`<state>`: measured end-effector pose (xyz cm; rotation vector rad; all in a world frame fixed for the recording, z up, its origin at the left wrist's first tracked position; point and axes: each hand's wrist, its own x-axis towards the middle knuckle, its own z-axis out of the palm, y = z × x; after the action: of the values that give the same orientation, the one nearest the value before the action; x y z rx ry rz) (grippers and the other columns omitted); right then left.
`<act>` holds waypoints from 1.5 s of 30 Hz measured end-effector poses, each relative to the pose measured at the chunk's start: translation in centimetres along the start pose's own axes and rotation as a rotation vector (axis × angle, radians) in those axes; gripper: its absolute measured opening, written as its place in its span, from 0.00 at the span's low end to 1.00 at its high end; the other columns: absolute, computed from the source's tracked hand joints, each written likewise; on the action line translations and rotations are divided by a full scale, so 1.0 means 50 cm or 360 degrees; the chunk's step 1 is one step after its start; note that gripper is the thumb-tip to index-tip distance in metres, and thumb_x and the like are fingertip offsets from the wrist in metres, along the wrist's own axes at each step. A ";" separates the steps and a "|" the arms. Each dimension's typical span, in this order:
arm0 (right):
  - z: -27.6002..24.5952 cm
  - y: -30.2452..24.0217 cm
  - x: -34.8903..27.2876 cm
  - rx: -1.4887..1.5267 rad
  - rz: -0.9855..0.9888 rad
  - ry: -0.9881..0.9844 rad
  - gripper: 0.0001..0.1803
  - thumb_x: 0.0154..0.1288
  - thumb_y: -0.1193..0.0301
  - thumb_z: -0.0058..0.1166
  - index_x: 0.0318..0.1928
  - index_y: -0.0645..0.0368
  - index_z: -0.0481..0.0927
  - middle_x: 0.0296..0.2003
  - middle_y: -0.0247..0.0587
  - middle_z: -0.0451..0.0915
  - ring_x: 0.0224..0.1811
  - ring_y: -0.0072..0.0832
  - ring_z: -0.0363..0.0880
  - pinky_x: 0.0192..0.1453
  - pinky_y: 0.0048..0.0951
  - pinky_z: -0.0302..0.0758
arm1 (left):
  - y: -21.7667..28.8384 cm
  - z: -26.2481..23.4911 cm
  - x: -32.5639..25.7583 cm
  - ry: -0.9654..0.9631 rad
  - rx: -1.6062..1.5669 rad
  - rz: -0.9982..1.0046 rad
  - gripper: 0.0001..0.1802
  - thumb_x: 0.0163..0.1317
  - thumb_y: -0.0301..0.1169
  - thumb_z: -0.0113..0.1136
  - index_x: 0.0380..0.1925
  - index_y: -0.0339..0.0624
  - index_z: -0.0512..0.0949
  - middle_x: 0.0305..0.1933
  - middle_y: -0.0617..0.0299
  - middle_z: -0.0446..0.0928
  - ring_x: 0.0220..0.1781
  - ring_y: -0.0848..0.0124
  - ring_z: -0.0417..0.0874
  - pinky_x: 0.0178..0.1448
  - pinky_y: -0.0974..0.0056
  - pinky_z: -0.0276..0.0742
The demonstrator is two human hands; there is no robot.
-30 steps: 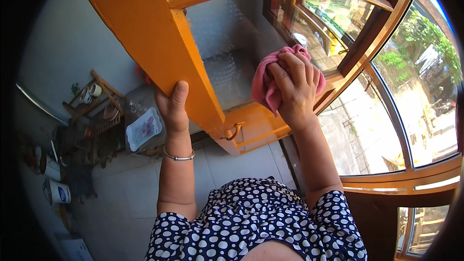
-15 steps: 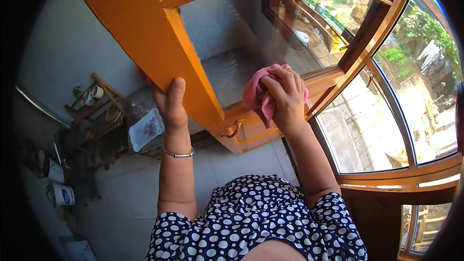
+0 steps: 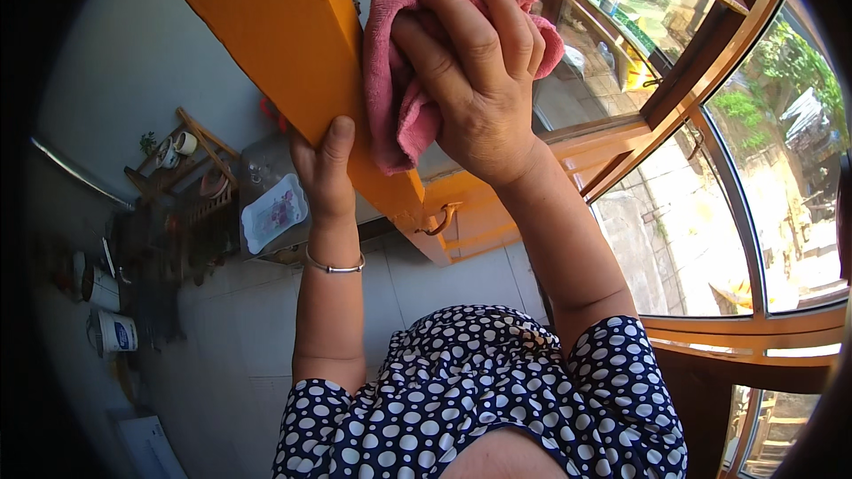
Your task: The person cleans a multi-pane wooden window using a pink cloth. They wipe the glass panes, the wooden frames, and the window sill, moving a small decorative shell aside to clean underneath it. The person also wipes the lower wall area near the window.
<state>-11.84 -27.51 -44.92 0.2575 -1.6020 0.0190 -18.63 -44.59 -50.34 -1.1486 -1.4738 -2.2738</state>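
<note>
A pink cloth (image 3: 395, 62) is bunched under my right hand (image 3: 484, 80), whose bent fingers press it against the upper part of a glass pane (image 3: 568, 106). The pane sits in an orange wooden door (image 3: 293, 44), and the cloth's left side overlaps the door's upright. My left hand (image 3: 328, 164) grips the outer edge of that upright, thumb on the near face and the other fingers hidden behind the wood. A curved metal handle (image 3: 441, 220) is fixed to the door below the cloth.
At left, a white patterned tray (image 3: 275, 215) lies on a dark surface beside a wooden rack (image 3: 209, 146) with pots. A white bucket (image 3: 113, 332) stands at far left. Orange-framed windows (image 3: 737, 186) at right look onto a sunlit paved yard.
My right hand has carried the cloth up and left across the glass, and the cloth is more spread out. My left hand still holds the door's edge.
</note>
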 end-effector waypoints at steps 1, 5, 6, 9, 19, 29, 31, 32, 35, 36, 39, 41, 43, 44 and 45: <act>-0.003 -0.003 -0.008 0.0003 -0.0013 -0.0044 0.19 0.53 0.65 0.60 0.49 0.44 0.86 0.62 0.31 0.75 0.65 0.41 0.68 0.67 0.45 0.61 | 0.006 0.004 0.003 -0.0040 0.0017 -0.0014 0.36 0.71 0.41 0.59 0.71 0.30 0.61 0.71 0.50 0.67 0.71 0.60 0.70 0.73 0.55 0.65; -0.020 -0.013 -0.078 0.0068 -0.0049 -0.0238 0.19 0.55 0.64 0.57 0.49 0.41 0.86 0.63 0.29 0.74 0.66 0.40 0.68 0.66 0.46 0.63 | 0.002 0.001 0.000 0.0001 -0.0002 0.0033 0.34 0.70 0.42 0.60 0.67 0.29 0.64 0.66 0.52 0.70 0.67 0.61 0.72 0.71 0.56 0.67; -0.022 -0.015 -0.095 0.0116 -0.0051 -0.0240 0.19 0.53 0.64 0.58 0.48 0.41 0.85 0.63 0.29 0.74 0.65 0.40 0.69 0.65 0.46 0.63 | 0.003 0.004 0.002 0.0042 -0.0010 0.0044 0.33 0.69 0.43 0.62 0.64 0.30 0.67 0.62 0.54 0.73 0.63 0.64 0.74 0.69 0.58 0.68; -0.034 -0.030 -0.130 0.0246 -0.0016 -0.0265 0.15 0.46 0.67 0.61 0.39 0.47 0.85 0.58 0.33 0.77 0.59 0.41 0.72 0.61 0.44 0.67 | -0.010 0.002 0.005 0.0107 0.0010 0.0060 0.32 0.69 0.46 0.62 0.61 0.29 0.70 0.58 0.55 0.75 0.59 0.66 0.76 0.65 0.59 0.71; -0.073 -0.066 -0.274 0.0560 0.0177 -0.0918 0.19 0.52 0.64 0.57 0.46 0.56 0.82 0.54 0.39 0.76 0.56 0.39 0.73 0.56 0.42 0.75 | -0.023 -0.020 0.015 0.0024 -0.0011 -0.0010 0.38 0.70 0.49 0.59 0.66 0.29 0.64 0.61 0.44 0.73 0.58 0.52 0.80 0.62 0.47 0.78; -0.135 0.018 -0.323 0.0531 0.0250 -0.1091 0.14 0.53 0.65 0.58 0.42 0.52 0.82 0.49 0.35 0.78 0.55 0.37 0.74 0.58 0.41 0.70 | -0.031 -0.035 0.016 -0.0005 0.0107 -0.0053 0.43 0.70 0.54 0.56 0.68 0.26 0.61 0.60 0.39 0.73 0.55 0.48 0.81 0.63 0.46 0.78; -0.163 0.061 -0.330 0.0478 0.0350 -0.1031 0.16 0.51 0.66 0.61 0.44 0.51 0.82 0.51 0.34 0.79 0.55 0.36 0.74 0.57 0.40 0.69 | -0.024 -0.033 0.016 0.0034 0.0148 -0.0058 0.44 0.70 0.55 0.55 0.68 0.25 0.61 0.59 0.38 0.74 0.56 0.48 0.81 0.63 0.47 0.79; -0.179 0.084 -0.335 0.0411 0.0387 -0.1036 0.17 0.50 0.66 0.62 0.44 0.50 0.82 0.51 0.33 0.79 0.55 0.35 0.74 0.58 0.40 0.69 | -0.023 -0.036 0.015 0.0026 0.0172 -0.0051 0.44 0.70 0.56 0.54 0.68 0.25 0.61 0.58 0.36 0.74 0.56 0.48 0.81 0.65 0.46 0.76; -0.226 0.162 -0.346 0.0164 0.0482 -0.1013 0.18 0.47 0.68 0.64 0.42 0.48 0.81 0.51 0.30 0.79 0.54 0.35 0.75 0.57 0.38 0.70 | -0.028 -0.063 0.014 -0.0096 0.0145 -0.0093 0.41 0.72 0.56 0.50 0.70 0.32 0.62 0.61 0.41 0.73 0.59 0.48 0.80 0.66 0.45 0.73; -0.244 0.188 -0.351 0.0086 0.0501 -0.1020 0.18 0.46 0.68 0.65 0.42 0.48 0.81 0.50 0.29 0.79 0.54 0.34 0.75 0.56 0.38 0.70 | -0.030 -0.065 0.013 -0.0078 0.0161 -0.0104 0.41 0.72 0.57 0.50 0.70 0.33 0.62 0.61 0.43 0.74 0.59 0.48 0.79 0.67 0.46 0.72; -0.292 0.273 -0.374 -0.0138 0.0557 -0.0989 0.21 0.43 0.69 0.67 0.43 0.50 0.82 0.49 0.30 0.81 0.54 0.35 0.78 0.52 0.39 0.73 | -0.030 -0.064 0.017 -0.0092 0.0223 -0.0088 0.41 0.72 0.58 0.49 0.69 0.33 0.63 0.61 0.43 0.74 0.60 0.49 0.79 0.68 0.46 0.71; -0.321 0.321 -0.376 -0.0252 0.0608 -0.0960 0.21 0.44 0.71 0.67 0.43 0.51 0.82 0.47 0.32 0.82 0.53 0.36 0.79 0.52 0.37 0.74 | -0.025 -0.068 0.013 -0.0077 0.0234 -0.0095 0.41 0.72 0.58 0.49 0.68 0.32 0.64 0.60 0.43 0.74 0.60 0.48 0.79 0.69 0.45 0.70; -0.347 0.374 -0.388 -0.0330 0.0639 -0.0960 0.20 0.44 0.71 0.67 0.43 0.51 0.82 0.47 0.32 0.82 0.54 0.37 0.79 0.54 0.38 0.74 | -0.029 -0.077 0.011 -0.0074 0.0190 -0.0102 0.41 0.72 0.58 0.49 0.68 0.32 0.64 0.60 0.43 0.75 0.60 0.48 0.79 0.69 0.45 0.70; -0.359 0.395 -0.392 -0.0382 0.0660 -0.0980 0.20 0.44 0.72 0.68 0.43 0.51 0.82 0.47 0.32 0.82 0.54 0.38 0.79 0.55 0.39 0.74 | -0.027 -0.079 0.010 -0.0073 0.0187 -0.0102 0.41 0.72 0.58 0.49 0.68 0.31 0.64 0.60 0.42 0.75 0.60 0.48 0.79 0.69 0.45 0.70; -0.370 0.416 -0.397 -0.0433 0.0681 -0.0999 0.21 0.44 0.72 0.68 0.43 0.51 0.83 0.47 0.32 0.82 0.54 0.38 0.79 0.57 0.39 0.75 | -0.027 -0.077 0.008 -0.0061 0.0184 -0.0110 0.41 0.72 0.59 0.49 0.68 0.31 0.64 0.60 0.42 0.75 0.60 0.48 0.79 0.69 0.45 0.70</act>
<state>3.20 -1.09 -60.51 -0.3290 -2.2324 0.0528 -21.57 -47.09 -51.75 -1.1303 -1.6601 -2.1887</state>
